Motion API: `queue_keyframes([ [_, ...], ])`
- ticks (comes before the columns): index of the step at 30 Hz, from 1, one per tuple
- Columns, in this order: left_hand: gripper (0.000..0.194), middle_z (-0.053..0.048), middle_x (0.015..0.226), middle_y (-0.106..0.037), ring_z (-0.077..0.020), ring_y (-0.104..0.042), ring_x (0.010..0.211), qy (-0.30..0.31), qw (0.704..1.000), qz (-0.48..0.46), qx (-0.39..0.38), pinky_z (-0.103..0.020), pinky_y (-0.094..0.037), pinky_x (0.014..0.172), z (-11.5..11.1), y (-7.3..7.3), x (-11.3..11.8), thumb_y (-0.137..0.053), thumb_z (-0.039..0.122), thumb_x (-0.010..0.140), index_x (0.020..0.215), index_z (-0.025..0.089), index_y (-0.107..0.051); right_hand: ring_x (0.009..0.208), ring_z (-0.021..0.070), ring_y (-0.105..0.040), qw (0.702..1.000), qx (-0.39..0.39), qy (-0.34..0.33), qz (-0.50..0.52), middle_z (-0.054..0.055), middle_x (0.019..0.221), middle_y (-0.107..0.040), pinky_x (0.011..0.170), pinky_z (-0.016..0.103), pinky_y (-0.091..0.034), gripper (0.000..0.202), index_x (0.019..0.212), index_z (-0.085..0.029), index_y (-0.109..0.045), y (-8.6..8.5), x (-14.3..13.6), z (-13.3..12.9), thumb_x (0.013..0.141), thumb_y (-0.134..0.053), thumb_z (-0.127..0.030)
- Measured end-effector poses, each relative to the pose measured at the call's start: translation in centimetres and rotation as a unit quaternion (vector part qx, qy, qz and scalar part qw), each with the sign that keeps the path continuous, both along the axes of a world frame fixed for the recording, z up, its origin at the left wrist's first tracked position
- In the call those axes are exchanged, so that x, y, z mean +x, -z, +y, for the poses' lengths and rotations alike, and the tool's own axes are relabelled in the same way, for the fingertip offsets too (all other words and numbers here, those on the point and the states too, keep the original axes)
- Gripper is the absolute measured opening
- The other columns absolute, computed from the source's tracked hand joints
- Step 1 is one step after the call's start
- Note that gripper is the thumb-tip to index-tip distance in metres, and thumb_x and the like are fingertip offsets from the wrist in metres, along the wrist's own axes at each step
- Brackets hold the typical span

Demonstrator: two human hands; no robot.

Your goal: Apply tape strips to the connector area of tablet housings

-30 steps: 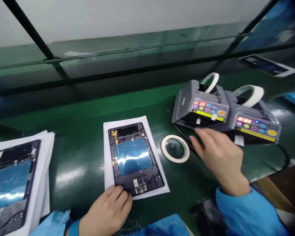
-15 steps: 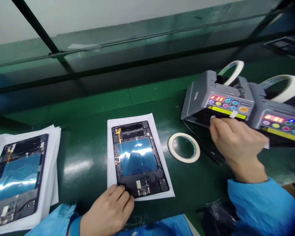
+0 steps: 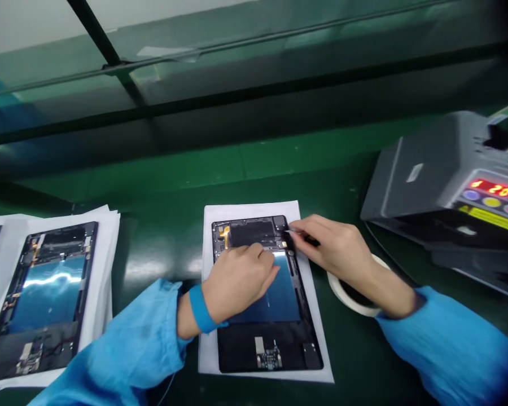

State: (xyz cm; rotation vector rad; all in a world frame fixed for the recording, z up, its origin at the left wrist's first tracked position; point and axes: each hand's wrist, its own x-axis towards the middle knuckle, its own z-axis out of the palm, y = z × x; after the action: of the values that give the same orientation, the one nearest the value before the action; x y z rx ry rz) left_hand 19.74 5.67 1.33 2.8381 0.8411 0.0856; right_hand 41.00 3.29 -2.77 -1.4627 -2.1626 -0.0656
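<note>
An opened tablet [image 3: 262,304] lies on white paper [image 3: 209,361], its inner parts and blue battery facing up. My left hand [image 3: 239,276], a blue band around its wrist, is over the tablet's upper left and middle with the fingers curled in. What those fingers hold, if anything, is hidden. At the tablet's upper right edge, my right hand [image 3: 338,245] pinches a small whitish piece of tape [image 3: 293,230] between thumb and forefinger. A roll of tape [image 3: 351,301] lies on the table, partly covered by my right hand and wrist.
Another opened tablet [image 3: 46,299] rests on stacked paper [image 3: 105,270] at the left. A grey tape dispenser [image 3: 427,175] with a lit red display stands at the right, a dark cable [image 3: 385,251] by it. Behind the green table [image 3: 161,231] runs a dark rail [image 3: 237,104].
My right hand has moved left from the tape dispenser to the tablet's upper right edge. My left hand has moved from the tablet's lower left corner up over its middle. The view has shifted.
</note>
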Motion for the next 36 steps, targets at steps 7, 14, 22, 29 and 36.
queue_keyframes([
  [7, 0.020, -0.002, 0.074, -0.058, -0.0187, -0.061, 0.062, -0.008, 1.000, -0.026, -0.003, -0.030, -0.047, 0.050, 2.2, 1.9, 1.9, -0.045, 0.024, 0.095, 0.081, 0.017, -0.057, 0.070, 0.0129, -0.064, 1.000, 0.006, -0.015, 0.021, 0.001, 0.084, -0.069, 0.060, 0.024, -0.044, 0.008, 0.095, -0.015, -0.062, 0.6, 0.3, -0.2, 0.087, -0.061, -0.015],
  [14, 0.017, 0.001, 0.070, -0.055, -0.0168, -0.055, 0.056, 0.004, 0.998, -0.066, -0.010, -0.032, -0.044, 0.048, 2.7, 2.4, 2.2, -0.047, 0.016, 0.092, 0.079, 0.018, -0.058, 0.068, 0.0123, -0.063, 1.000, 0.011, -0.010, -0.006, 0.001, 0.083, -0.069, 0.059, 0.025, -0.043, 0.011, 0.091, -0.015, -0.063, 0.2, 0.1, 0.0, 0.081, -0.067, -0.013],
  [22, 0.016, 0.002, 0.068, -0.054, -0.0169, -0.053, 0.056, -0.009, 0.996, -0.086, -0.033, -0.032, -0.042, 0.048, 2.8, 2.6, 2.4, -0.050, 0.016, 0.090, 0.075, 0.019, -0.056, 0.068, 0.0123, -0.063, 1.000, 0.000, -0.004, -0.019, 0.000, 0.083, -0.070, 0.059, 0.025, -0.044, 0.012, 0.090, -0.015, -0.064, 0.0, 0.0, -0.1, 0.079, -0.069, -0.013],
  [29, 0.016, 0.002, 0.068, -0.054, -0.0169, -0.054, 0.056, -0.010, 0.995, -0.090, -0.035, -0.032, -0.042, 0.049, 2.7, 2.6, 2.3, -0.050, 0.017, 0.091, 0.076, 0.019, -0.056, 0.071, 0.0119, -0.064, 1.000, -0.003, 0.002, -0.025, -0.001, 0.084, -0.070, 0.060, 0.024, -0.044, 0.010, 0.089, -0.016, -0.064, 0.0, -0.1, -0.1, 0.080, -0.069, -0.014],
  [36, 0.017, 0.002, 0.068, -0.054, -0.0165, -0.054, 0.057, -0.011, 0.996, -0.084, -0.036, -0.032, -0.042, 0.049, 2.7, 2.6, 2.3, -0.048, 0.017, 0.091, 0.076, 0.019, -0.056, 0.069, 0.0136, -0.064, 0.999, -0.007, -0.004, -0.043, 0.001, 0.084, -0.070, 0.058, 0.026, -0.045, 0.011, 0.091, -0.015, -0.064, -0.1, -0.2, -0.1, 0.081, -0.068, -0.015],
])
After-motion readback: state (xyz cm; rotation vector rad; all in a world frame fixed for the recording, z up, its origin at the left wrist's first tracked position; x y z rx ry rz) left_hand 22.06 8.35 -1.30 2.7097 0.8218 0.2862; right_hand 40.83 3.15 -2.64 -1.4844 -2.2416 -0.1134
